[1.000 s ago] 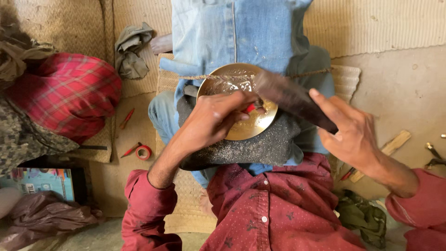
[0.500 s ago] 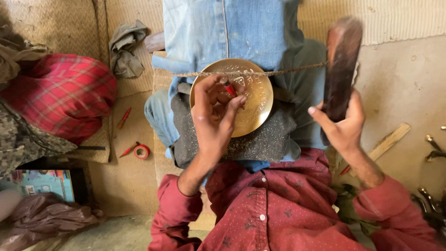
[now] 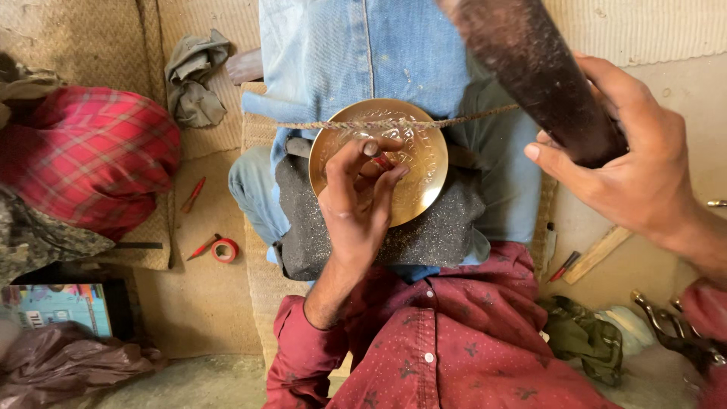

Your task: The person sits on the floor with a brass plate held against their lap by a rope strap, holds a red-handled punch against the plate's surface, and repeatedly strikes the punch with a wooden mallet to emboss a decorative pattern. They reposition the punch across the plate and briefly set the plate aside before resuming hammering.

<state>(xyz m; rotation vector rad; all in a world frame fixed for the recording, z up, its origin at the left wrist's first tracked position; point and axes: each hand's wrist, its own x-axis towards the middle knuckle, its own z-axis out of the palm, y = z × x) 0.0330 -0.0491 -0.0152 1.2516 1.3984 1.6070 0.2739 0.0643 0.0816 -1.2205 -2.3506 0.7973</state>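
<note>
The floor is bare, dusty concrete, partly covered by a woven straw mat (image 3: 204, 144); a round, engraved brass plate (image 3: 420, 163) sits on a dark speckled pad (image 3: 424, 235) over the person's denim-clad lap, a thin twisted cord (image 3: 454, 121) stretched across the plate's far edge. Left of the plate lie a crumpled grey cloth (image 3: 193, 76), a red checked bundle (image 3: 91, 155) and a small red tape roll (image 3: 225, 250) — all well apart from it; right of the plate lies a flat wooden strip (image 3: 598, 254). The left hand (image 3: 356, 204) rests on the plate, its grip pinched together on a small red-tipped punch (image 3: 381, 157); the right hand (image 3: 636, 163) is raised to the right of the plate, clamped around a dark, worn wooden mallet (image 3: 530, 72).
</note>
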